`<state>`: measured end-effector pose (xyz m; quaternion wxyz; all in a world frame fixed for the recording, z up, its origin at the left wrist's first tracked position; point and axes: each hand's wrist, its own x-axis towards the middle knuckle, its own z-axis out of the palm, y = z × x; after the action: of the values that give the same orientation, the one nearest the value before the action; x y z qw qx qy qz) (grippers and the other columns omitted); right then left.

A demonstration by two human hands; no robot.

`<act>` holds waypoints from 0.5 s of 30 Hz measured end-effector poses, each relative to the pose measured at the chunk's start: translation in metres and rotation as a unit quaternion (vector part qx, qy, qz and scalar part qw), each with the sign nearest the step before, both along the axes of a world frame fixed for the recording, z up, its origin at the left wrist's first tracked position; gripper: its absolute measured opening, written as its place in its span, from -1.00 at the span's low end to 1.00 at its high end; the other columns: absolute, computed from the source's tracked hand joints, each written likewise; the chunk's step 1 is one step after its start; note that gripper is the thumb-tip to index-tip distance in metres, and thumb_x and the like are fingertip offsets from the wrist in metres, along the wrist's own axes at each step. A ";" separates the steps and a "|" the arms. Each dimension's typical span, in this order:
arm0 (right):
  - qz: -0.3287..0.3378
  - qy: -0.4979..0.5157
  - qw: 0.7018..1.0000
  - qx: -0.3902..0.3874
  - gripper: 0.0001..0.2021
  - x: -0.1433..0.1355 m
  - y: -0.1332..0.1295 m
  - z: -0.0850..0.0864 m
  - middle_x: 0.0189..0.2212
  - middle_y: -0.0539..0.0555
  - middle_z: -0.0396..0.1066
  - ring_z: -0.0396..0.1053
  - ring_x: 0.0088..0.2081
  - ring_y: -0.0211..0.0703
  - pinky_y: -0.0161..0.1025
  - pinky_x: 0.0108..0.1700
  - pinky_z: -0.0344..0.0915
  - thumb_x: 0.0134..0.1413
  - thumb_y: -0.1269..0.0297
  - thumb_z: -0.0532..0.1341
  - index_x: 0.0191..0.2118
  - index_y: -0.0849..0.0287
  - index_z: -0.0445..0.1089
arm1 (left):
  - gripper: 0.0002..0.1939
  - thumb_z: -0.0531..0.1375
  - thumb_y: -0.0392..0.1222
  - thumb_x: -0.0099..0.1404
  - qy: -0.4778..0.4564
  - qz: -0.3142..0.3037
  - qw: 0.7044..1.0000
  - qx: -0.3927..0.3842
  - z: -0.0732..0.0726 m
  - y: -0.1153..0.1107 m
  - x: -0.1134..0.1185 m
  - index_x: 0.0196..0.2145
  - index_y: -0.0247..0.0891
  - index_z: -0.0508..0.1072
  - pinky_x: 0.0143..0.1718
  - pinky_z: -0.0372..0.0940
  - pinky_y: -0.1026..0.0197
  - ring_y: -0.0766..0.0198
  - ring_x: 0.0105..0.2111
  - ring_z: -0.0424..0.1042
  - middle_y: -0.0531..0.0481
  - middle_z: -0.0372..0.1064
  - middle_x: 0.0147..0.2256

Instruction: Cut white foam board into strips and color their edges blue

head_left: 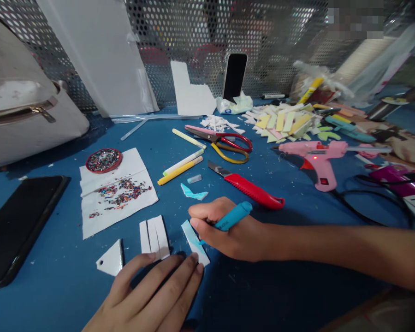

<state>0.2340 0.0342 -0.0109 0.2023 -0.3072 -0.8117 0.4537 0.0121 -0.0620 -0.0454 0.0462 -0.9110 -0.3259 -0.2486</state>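
In my right hand [228,228] is a blue marker [233,216], its tip down at a small white strip [193,240] partly coloured light blue. My left hand [155,290] lies spread on the table, fingertips on the lower end of that strip. Its index finger reaches the lower edge of several white strips [154,235] lying side by side. Left of them is a white triangular piece [111,259] with a small hole. A blue-coloured scrap [193,192] and a small clear cap [194,179] lie beyond my right hand.
A red cutter [254,190] with its blade out and scissors [228,142] lie behind my right hand. The pink glue gun [318,159] and its cable are at right. Markers [180,170], glitter paper [138,170], a dark phone [20,226] and a paper-piece pile [287,121] surround the work.
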 end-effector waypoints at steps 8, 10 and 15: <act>-0.037 0.031 0.999 0.004 -0.65 -0.002 0.000 0.000 -0.56 -0.13 0.00 -0.01 -0.49 -0.31 -0.25 -0.41 -0.06 0.37 0.25 0.03 -0.48 0.12 -0.03 | -0.64 0.08 0.03 0.54 0.011 -0.004 1.000 0.000 0.002 0.000 -0.001 0.08 -0.18 0.52 0.43 -0.31 0.14 0.32 0.07 0.35 0.16 0.52 0.05; -0.037 0.015 0.999 0.022 -0.66 -0.003 -0.001 -0.001 -0.57 -0.14 -0.01 -0.03 -0.51 -0.32 -0.25 -0.42 -0.08 0.36 0.27 0.04 -0.47 0.12 -0.04 | -0.64 0.09 0.04 0.54 0.015 -0.005 1.000 -0.003 0.002 0.001 -0.001 0.09 -0.18 0.51 0.43 -0.29 0.14 0.32 0.07 0.35 0.16 0.51 0.07; -0.005 0.014 1.000 -0.017 -0.62 -0.002 0.000 -0.002 -0.60 -0.14 -0.07 -0.05 -0.52 -0.33 -0.25 -0.44 -0.07 0.33 0.31 0.04 -0.53 0.12 -0.08 | -0.62 0.08 0.08 0.53 0.010 -0.016 1.000 0.014 0.004 0.004 -0.003 0.07 -0.18 0.52 0.43 -0.30 0.14 0.31 0.06 0.37 0.15 0.53 0.05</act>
<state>0.2323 0.0344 -0.0128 0.2110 -0.3078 -0.7995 0.4707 0.0095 -0.0582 -0.0411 0.0580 -0.9179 -0.3069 -0.2447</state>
